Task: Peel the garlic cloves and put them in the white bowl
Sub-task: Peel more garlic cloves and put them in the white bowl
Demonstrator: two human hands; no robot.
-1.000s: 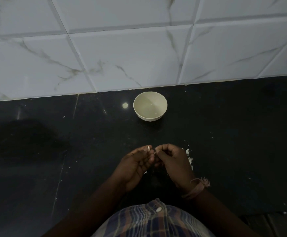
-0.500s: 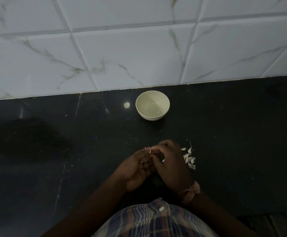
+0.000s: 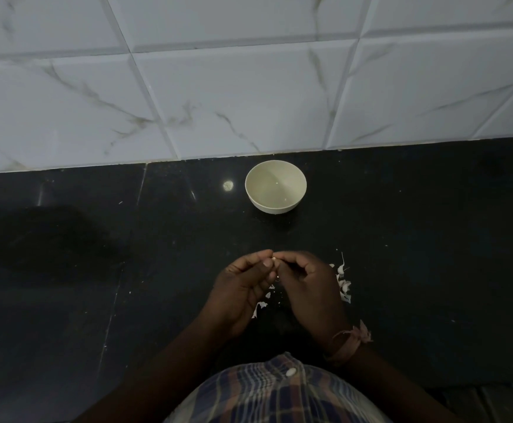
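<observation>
My left hand (image 3: 243, 288) and right hand (image 3: 305, 285) pinched one garlic clove (image 3: 274, 265) above the desk (image 3: 417, 239); a slip risked dropping it short of the white bowl (image 3: 275, 187).

Left hand (image 3: 243, 288) and right hand (image 3: 307, 285) meet, curled fingers (image 3: 264, 256) pinching together.
</observation>
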